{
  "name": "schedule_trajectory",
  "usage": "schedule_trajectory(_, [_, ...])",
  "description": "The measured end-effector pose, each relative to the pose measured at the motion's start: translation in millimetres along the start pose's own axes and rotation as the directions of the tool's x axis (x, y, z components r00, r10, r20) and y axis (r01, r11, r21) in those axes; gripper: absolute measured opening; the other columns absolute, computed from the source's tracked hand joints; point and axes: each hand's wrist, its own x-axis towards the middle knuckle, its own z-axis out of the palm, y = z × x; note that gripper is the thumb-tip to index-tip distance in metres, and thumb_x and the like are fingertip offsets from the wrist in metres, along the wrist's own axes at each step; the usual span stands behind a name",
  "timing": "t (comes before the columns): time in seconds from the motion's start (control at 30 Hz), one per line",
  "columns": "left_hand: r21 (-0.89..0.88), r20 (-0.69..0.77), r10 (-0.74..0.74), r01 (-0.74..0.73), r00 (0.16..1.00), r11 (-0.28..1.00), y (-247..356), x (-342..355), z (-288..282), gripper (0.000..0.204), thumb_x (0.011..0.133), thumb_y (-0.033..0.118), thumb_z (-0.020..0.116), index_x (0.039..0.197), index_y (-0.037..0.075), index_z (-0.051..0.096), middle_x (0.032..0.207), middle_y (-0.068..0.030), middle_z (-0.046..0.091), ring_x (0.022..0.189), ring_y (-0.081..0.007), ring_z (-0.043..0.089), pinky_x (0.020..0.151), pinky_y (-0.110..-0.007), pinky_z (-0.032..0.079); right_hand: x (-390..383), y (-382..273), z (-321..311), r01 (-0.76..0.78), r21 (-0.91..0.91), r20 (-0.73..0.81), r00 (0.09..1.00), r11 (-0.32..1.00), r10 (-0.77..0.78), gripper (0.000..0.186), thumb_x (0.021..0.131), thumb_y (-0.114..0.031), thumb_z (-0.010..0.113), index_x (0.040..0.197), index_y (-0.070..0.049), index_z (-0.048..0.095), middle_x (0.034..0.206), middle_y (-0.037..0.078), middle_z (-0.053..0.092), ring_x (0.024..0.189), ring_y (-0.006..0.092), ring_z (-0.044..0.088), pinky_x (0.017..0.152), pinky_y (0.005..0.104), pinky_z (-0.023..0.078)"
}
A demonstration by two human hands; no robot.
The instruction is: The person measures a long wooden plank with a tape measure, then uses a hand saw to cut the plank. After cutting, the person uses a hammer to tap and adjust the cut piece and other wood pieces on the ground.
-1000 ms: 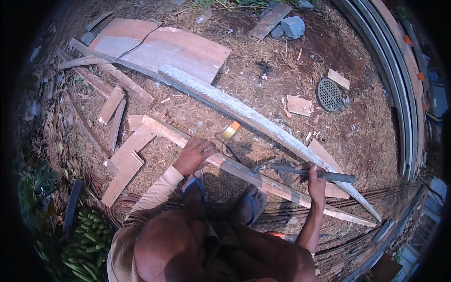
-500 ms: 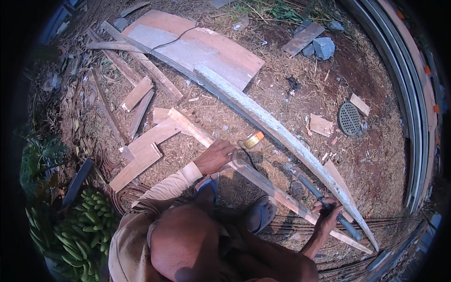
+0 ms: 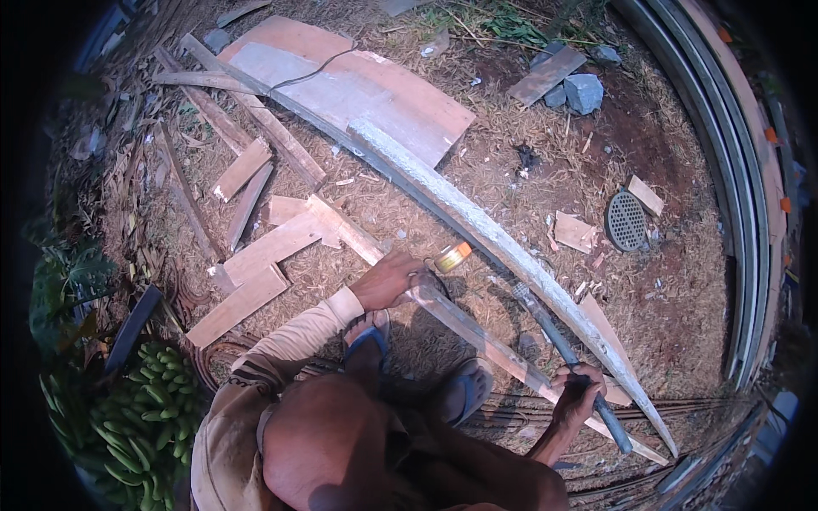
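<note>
Shifted since half a second ago, our right hand (image 3: 578, 393) has slid up the dark handle of the hammer (image 3: 569, 353), and the tool now lies lower along the ground, its head pointing away from us beside the long wooden batten (image 3: 477, 336). Our fingers are wrapped tight around that handle. Our left hand (image 3: 390, 279) presses down on the batten, fingers curled over its upper edge, pinning it in place just short of a yellow-and-silver tape measure (image 3: 452, 255) lying on the soil. The batten runs diagonally beneath us, from the pale offcut boards (image 3: 256, 268) on its left end down toward the right hand, with our blue sandals (image 3: 368, 341) planted just behind it. Beyond the batten, a long curved grey plank (image 3: 503, 247) lies almost parallel, and past that a broad reddish plywood sheet (image 3: 358, 85). A round metal drain grate (image 3: 626, 221) sits far to the right of the batten; green bananas (image 3: 145, 417) are heaped to its left. With the batten held and the hammer regripped, we judge a striking stroke is being readied.
</note>
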Motion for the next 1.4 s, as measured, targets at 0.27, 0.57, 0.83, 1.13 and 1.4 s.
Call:
schedule_trajectory(0.27, [-0.412,-0.171,-0.244,0.156,0.955,0.898,4.1,7.5,-19.0,0.064,0.083,0.029,0.088,0.137,0.008,0.062,0.130,-0.0094,0.065,0.119,-0.0287,0.063,0.106,-0.043,0.048,-15.7,-2.4,-8.4,-0.010,0.168,0.235,0.972,0.986,-0.030,0.051,0.104,-0.046,0.058,0.112,0.004,0.061,0.092,0.035,0.071,0.073,0.0451,0.076,0.055,0.0393,0.062])
schedule_trajectory(0.57, [-0.984,0.157,-0.770,0.030,0.618,-0.177,-50.4,75.4,-40.7,0.065,0.103,0.055,0.064,0.145,0.007,0.052,0.134,-0.0129,0.062,0.119,-0.0224,0.063,0.104,-0.041,0.053,-21.4,-7.3,-32.1,-0.158,0.234,0.244,0.965,0.959,0.099,0.048,0.083,-0.034,0.084,0.102,0.007,0.069,0.108,0.041,0.070,0.092,0.0521,0.075,0.078,0.0547,0.065])
schedule_trajectory(0.83, [-0.889,0.169,-0.686,-0.192,0.708,-0.417,-38.4,104.4,-33.0,0.065,0.104,0.050,0.065,0.148,0.007,0.044,0.137,-0.0127,0.058,0.130,-0.0289,0.058,0.111,-0.046,0.048,-7.4,-11.4,24.3,-0.381,-0.054,-0.029,0.925,0.923,0.380,0.068,0.082,0.012,0.062,0.144,-0.010,0.046,0.104,0.013,0.064,0.068,0.0166,0.064,0.057,0.0288,0.054])
schedule_trajectory(1.13, [-0.783,-0.081,-0.806,-0.537,0.587,-0.313,-4.2,99.6,-3.6,0.083,0.110,0.059,0.045,0.163,0.000,0.024,0.164,-0.0182,0.037,0.153,-0.0287,0.036,0.127,-0.043,0.026,-23.9,12.4,60.8,-0.173,-0.411,-0.050,0.985,0.895,0.167,0.037,0.101,-0.016,0.069,0.135,-0.003,0.059,0.087,0.001,0.053,0.069,0.0090,0.047,0.063,0.0259,0.041])
schedule_trajectory(1.4, [-0.835,-0.123,-0.939,-0.545,0.321,-0.077,16.6,95.1,-1.3,0.093,0.109,0.066,0.039,0.163,-0.007,0.022,0.168,-0.0211,0.032,0.154,-0.0299,0.034,0.127,-0.038,0.027,-8.3,-35.5,101.6,-0.012,-0.323,0.117,0.992,0.946,0.053,0.048,0.105,-0.039,0.067,0.133,-0.002,0.055,0.076,0.001,0.054,0.056,0.0051,0.042,0.047,0.0237,0.031])
